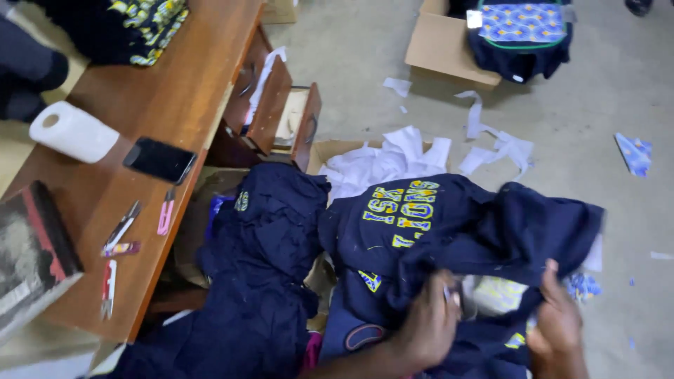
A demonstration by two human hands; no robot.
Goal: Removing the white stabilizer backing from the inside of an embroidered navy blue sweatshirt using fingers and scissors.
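Grey concrete floor fills most of my view, littered with white paper scraps, and a brown wooden surface runs down the left side with two drawers pulled open.

I see my two hands low in the frame, both on one navy garment. It lies spread roughly left to right, its long axis across the view, with the block of yellow lettering tilted up toward the right. My left hand is curled shut around a fold of the dark cloth near its lower edge. My right hand pinches the fabric beside a pale patterned patch, fingers closed on it. The cloth is deep navy, crumpled, with yellow and blue printed trim showing at the folds.

A second navy pile sits just left of it, touching, draped down beside the surface. One cardboard box stands farther off on the floor, holding another navy piece with a blue and yellow print.

On the surface I count one white paper roll, one black phone, one dark book, and three small tools near the edge.
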